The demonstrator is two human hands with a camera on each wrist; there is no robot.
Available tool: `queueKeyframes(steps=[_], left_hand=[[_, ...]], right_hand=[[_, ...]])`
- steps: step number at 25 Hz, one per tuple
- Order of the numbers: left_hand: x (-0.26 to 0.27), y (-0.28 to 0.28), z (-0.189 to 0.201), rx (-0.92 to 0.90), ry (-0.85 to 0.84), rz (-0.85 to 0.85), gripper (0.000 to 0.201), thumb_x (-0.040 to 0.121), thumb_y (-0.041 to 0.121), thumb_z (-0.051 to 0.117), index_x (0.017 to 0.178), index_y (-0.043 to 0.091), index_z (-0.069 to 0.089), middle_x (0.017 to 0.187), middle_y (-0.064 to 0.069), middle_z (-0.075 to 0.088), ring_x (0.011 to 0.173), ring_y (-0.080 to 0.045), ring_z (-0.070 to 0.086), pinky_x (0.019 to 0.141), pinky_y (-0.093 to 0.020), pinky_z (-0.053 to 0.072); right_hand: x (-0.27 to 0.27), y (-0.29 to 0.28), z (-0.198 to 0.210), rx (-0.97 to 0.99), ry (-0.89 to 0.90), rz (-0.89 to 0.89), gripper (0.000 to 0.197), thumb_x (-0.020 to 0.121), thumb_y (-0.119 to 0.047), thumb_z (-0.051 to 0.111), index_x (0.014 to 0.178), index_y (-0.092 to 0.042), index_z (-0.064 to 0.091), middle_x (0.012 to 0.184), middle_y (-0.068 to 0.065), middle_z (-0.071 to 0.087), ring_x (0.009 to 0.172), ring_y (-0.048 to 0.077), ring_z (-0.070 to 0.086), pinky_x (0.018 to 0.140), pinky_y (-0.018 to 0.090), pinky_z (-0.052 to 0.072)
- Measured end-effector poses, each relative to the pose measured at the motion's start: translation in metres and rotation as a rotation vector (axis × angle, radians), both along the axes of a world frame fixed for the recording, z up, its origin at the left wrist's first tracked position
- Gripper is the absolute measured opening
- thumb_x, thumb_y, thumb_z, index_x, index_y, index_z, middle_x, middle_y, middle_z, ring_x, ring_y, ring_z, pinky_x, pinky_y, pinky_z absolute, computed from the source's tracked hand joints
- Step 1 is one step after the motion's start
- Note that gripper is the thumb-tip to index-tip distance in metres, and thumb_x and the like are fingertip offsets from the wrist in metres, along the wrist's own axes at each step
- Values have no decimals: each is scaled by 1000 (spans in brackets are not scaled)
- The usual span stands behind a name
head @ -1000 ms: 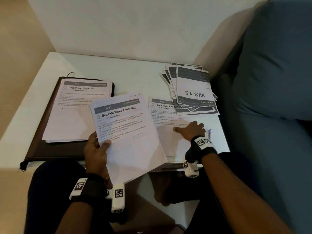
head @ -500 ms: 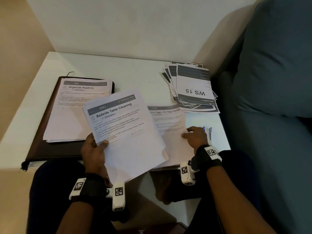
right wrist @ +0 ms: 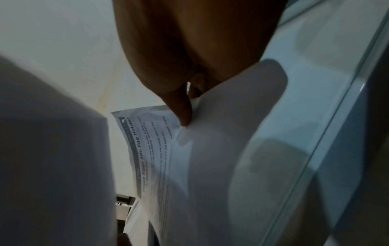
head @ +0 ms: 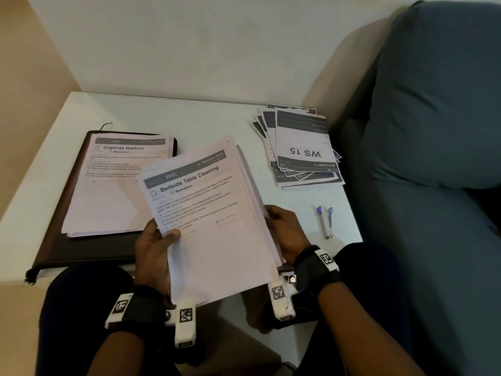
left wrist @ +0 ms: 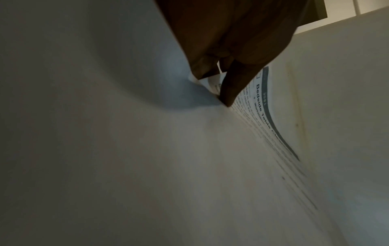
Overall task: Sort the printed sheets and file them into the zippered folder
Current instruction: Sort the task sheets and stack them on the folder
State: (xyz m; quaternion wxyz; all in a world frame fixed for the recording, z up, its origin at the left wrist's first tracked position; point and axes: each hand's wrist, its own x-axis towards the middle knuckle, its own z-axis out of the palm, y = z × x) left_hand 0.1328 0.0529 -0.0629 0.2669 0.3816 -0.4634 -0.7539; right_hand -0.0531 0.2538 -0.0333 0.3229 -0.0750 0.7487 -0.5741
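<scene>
So the left hand (head: 156, 249) grips the "Bedside Table Cleaning" sheet (head: 206, 213) by its left edge, thumb pressed on the printed side and fingers curled behind it, holding it up over the near edge of the white table (head: 189, 120). The right hand (head: 286, 233) pinches the "Place Eggs into Egg Holder" sheet (right wrist: 151, 149) just behind it, thumb on top, the page mostly hidden in the head view. The zippered folder (head: 67, 240) lies flat on the table's left side with an "Organize Napkins" stack (head: 113, 185) on it. A fanned "WS 15" pile (head: 301, 147) sits far right, with a small stapler (head: 328, 221) and pen (head: 320, 215) nearer.
</scene>
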Motion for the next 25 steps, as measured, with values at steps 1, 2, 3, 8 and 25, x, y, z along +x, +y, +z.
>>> queueKeyframes(steps=[1,2,3,8,25], left_hand=[[0,1,-1,-14,-21,0,42,96,-14,54,126,13,66,116,3,77,103,-15,74,77,-25,61],[0,2,-1,-36,-40,-1,40,97,-12,55,127,13,65,117,3,76,105,-16,73,78,-25,60],[-1,3,0,-64,-59,1,37,99,-9,55,128,12,64,118,3,74,106,-15,72,77,-22,58],[-11,6,17,-147,-74,-41,40,101,-5,56,135,16,56,118,7,73,104,-9,71,81,-26,58],[-70,25,43,-424,-123,-122,52,100,-2,57,144,21,38,142,2,56,123,-18,55,109,-39,44]], right_hand=[[3,-4,1,-19,-19,14,30,91,-1,64,114,-16,76,108,9,77,106,39,70,96,56,56],[6,-5,4,-36,-42,22,31,89,0,64,112,-17,76,108,11,77,106,42,70,95,58,56],[8,-6,7,-54,-66,27,32,87,2,64,110,-17,76,108,13,76,106,44,69,93,59,56],[3,-1,18,-103,-92,30,26,95,0,58,114,-11,72,107,16,75,94,37,72,88,51,60],[-11,-6,27,-140,227,-16,58,78,7,76,88,-50,76,96,-6,77,94,12,72,92,48,59]])
